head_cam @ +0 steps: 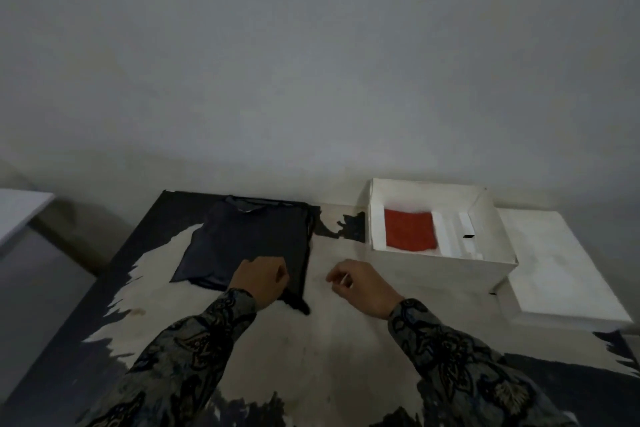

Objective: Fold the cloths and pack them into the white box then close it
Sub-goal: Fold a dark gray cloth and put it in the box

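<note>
well, the left hand (261,282) grips the near edge of the folded dark cloth (249,241) on the worktop (329,350); the right hand (360,284) hovers loosely curled, holding nothing. a red cloth (410,229) lies inside the open white box (440,263), its lid (561,274) beside it.

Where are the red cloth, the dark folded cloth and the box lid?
red cloth (409,229), head view, its middle.
dark folded cloth (249,239), head view, its top face.
box lid (554,267), head view, its flat top.

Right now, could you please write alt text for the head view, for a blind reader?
A person's left hand rests on a folded dark cloth on a table; the right hand hovers empty. An open white box holds a red cloth.
</note>
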